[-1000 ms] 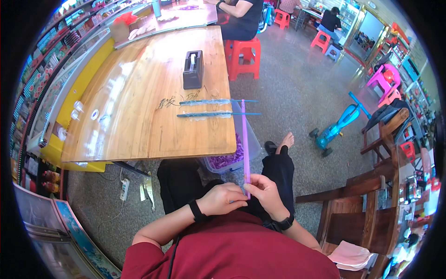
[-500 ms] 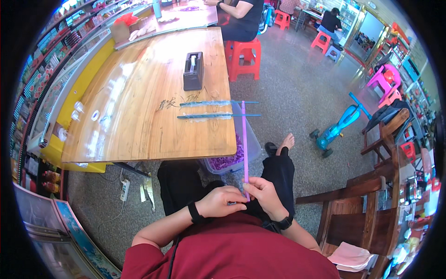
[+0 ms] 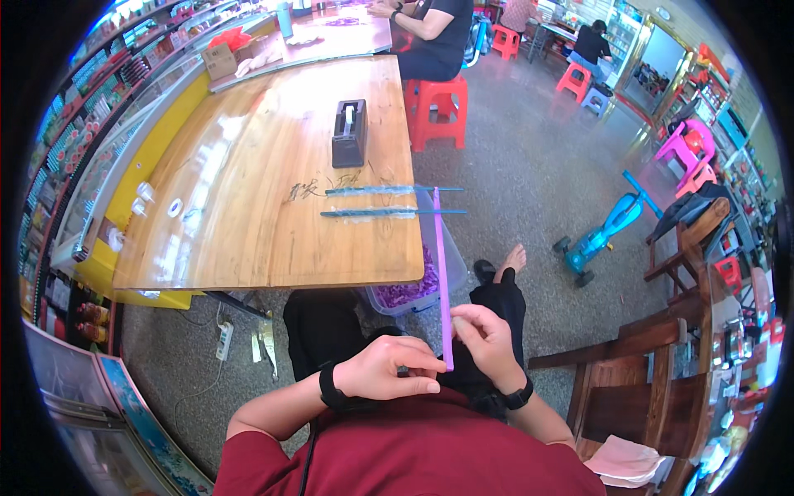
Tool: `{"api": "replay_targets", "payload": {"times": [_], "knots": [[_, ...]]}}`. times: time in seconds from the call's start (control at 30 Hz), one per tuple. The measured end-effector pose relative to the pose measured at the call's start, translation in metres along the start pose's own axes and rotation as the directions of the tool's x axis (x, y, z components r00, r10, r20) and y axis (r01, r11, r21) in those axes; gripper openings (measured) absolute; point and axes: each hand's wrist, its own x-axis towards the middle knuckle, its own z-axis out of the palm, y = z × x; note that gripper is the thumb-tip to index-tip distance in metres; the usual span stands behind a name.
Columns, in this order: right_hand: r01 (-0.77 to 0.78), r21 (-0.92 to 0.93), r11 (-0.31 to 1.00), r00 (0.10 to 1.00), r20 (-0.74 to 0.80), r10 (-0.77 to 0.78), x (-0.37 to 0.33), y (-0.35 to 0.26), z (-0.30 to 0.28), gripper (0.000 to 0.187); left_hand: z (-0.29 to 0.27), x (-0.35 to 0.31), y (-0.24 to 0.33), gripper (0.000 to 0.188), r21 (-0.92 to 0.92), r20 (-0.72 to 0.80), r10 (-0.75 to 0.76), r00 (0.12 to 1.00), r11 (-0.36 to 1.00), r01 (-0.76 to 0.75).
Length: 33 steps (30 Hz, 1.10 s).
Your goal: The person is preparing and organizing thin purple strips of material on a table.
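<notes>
A long, thin purple strip (image 3: pixel 442 273) stretches from my lap toward the table's right edge. My right hand (image 3: pixel 486 337) pinches it near its lower end, thumb and forefinger closed on its right side. At the strip's bottom tip is my left hand (image 3: pixel 387 368), its forefinger reaching to the strip and its thumb held apart below. Beyond, two thin blue sticks (image 3: pixel 372 191) lie on the wooden table (image 3: pixel 265 223), sticking out past its right edge over a clear or whitish film. The strip's far end overlaps the sticks in view; whether they touch, I cannot tell.
A black tape dispenser (image 3: pixel 350 132) stands on the table. Below its right edge sits a plastic tub (image 3: pixel 405 307) of purple pieces. A wooden chair (image 3: pixel 628 388) is at right, a blue scooter (image 3: pixel 608 231) farther off. Another person sits on a red stool (image 3: pixel 438 116).
My left thumb has parted from its forefinger, and the left hand has shifted slightly left. My right hand has moved a little right and up along the strip; the view has shifted slightly.
</notes>
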Motion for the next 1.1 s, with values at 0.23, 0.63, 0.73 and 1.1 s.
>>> {"api": "replay_targets", "payload": {"times": [0.23,0.63,0.73,1.1], "knots": [[0.682,-0.48,0.552,0.719,0.301,-0.627,0.041,-0.032,-0.007,0.04,-0.011,0.009,0.019,0.029,-0.025,0.027,0.041,0.999,0.999,-0.04],[0.769,-0.629,0.116,0.434,0.381,-0.816,0.242,-0.115,-0.02,0.024,-0.128,0.095,0.078,0.03,0.543,-0.304,0.288,0.908,0.836,-0.084],[0.716,-0.669,0.199,0.541,0.351,-0.765,0.289,-0.094,-0.024,0.024,-0.148,0.126,0.062,0.024,0.613,-0.308,0.27,0.912,0.79,-0.026],[0.573,-0.732,0.368,0.776,0.342,-0.53,0.343,-0.005,-0.028,0.014,-0.179,0.171,-0.039,0.014,0.693,-0.192,0.18,0.965,0.721,0.004]]}}
